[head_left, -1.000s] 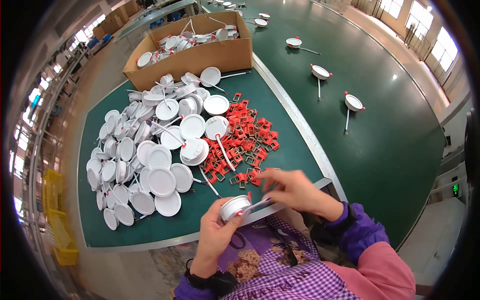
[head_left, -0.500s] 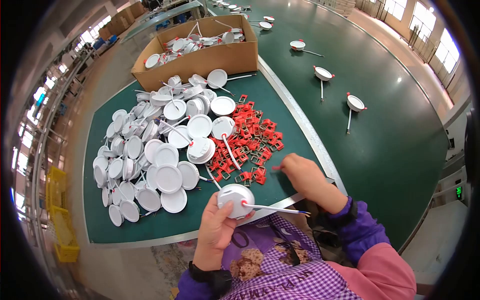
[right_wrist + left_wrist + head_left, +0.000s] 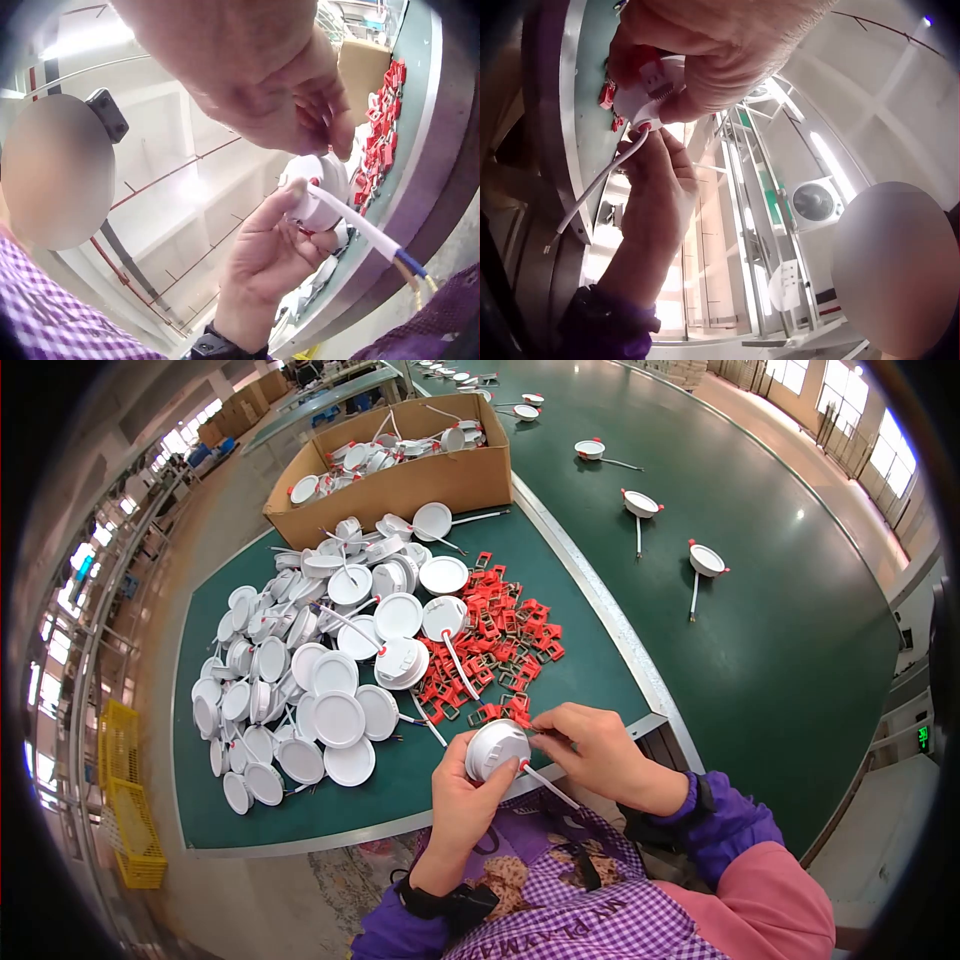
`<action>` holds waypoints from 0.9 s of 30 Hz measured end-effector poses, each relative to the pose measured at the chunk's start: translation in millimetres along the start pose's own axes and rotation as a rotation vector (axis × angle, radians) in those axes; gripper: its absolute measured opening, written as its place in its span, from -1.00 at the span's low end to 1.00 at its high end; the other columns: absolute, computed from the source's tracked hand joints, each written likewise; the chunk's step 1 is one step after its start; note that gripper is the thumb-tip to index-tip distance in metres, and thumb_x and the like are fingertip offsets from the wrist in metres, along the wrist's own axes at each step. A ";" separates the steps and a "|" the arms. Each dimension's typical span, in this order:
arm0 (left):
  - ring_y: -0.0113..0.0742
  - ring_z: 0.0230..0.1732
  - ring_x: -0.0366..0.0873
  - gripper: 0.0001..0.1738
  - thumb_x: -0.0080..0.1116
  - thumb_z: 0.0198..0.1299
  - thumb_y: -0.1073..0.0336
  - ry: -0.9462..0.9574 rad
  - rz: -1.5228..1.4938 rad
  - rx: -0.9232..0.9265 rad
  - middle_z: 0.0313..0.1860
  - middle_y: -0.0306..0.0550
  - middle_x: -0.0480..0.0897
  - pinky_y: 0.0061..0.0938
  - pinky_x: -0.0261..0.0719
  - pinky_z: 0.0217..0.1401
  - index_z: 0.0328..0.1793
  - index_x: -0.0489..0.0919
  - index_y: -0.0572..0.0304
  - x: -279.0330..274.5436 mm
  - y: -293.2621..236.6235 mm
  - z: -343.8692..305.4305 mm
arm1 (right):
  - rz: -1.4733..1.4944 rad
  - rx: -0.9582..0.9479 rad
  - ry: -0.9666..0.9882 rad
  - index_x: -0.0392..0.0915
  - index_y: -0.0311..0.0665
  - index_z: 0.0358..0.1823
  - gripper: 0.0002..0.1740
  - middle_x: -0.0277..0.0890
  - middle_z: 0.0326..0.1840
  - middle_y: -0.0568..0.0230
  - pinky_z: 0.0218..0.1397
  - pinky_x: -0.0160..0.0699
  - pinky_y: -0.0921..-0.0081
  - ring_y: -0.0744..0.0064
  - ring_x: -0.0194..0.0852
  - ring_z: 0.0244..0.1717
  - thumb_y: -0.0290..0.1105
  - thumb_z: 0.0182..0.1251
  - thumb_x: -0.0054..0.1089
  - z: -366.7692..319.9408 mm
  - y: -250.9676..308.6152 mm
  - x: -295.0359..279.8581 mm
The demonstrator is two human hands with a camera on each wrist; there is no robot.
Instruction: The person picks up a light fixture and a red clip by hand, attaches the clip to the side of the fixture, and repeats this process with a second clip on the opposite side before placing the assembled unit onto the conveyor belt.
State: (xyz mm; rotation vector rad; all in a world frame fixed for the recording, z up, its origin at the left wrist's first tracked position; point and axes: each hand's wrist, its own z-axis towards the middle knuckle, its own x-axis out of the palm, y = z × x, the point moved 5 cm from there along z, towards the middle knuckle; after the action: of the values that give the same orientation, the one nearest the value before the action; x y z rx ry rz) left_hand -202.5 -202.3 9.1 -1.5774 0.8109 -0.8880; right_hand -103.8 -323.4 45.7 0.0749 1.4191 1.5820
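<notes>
In the head view, the left hand (image 3: pixel 462 800) grips a round white lamp (image 3: pixel 497 748) by its rim, above the table's front edge. A white cable trails from the lamp toward the lower right. At the lamp's far right side, the right hand (image 3: pixel 610 758) has thumb and fingers pinched together; the small part between them is mostly hidden. The right wrist view shows its fingertips touching the lamp body (image 3: pixel 315 196), with bare blue and brown wire ends on the cable (image 3: pixel 360 222). Beyond the hands lie red clips (image 3: pixel 495 622) in a pile.
White lamps (image 3: pixel 338 718) are heaped on the green table (image 3: pixel 330 822) at left. A cardboard box (image 3: pixel 400 485) of lamps stands behind. Right of a metal rail (image 3: pixel 600 595), several lamps with red clips (image 3: pixel 706 560) lie spaced along a green surface (image 3: pixel 780 660). Yellow crates (image 3: pixel 130 800) stand at far left.
The right hand has come back from beside the red clips to the lamp. The left hand has moved slightly right and turned the lamp, so its cable now points lower right.
</notes>
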 end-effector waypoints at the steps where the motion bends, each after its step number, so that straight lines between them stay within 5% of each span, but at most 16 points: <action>1: -0.51 -0.24 0.54 -0.66 0.24 0.06 0.48 -0.011 0.016 0.014 -0.20 -0.14 0.57 -0.62 0.55 -0.23 -0.02 0.45 0.35 -0.4 -1.0 0.1 | -0.017 -0.030 -0.004 0.50 -0.34 -0.30 -0.86 0.51 -0.36 0.09 -0.40 0.49 0.33 0.09 0.52 -0.45 -0.44 0.14 0.19 0.2 2.5 -0.8; 27: -0.54 -0.20 0.50 -0.66 0.27 0.05 0.43 -0.042 0.340 0.190 -0.24 -0.19 0.59 -0.64 0.45 -0.16 -0.02 0.51 0.29 12.5 -19.8 1.1 | -0.075 -0.129 -0.108 0.48 -0.37 -0.23 -0.81 0.49 -0.30 0.09 -0.42 0.52 0.38 0.11 0.53 -0.40 -0.57 0.08 0.20 -6.5 9.1 -2.0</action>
State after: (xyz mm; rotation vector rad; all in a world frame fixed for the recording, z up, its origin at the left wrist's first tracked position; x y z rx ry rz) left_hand -194.6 -209.3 30.0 -1.2423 0.9042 -0.6616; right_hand -112.1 -328.0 51.9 0.0299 1.2206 1.5802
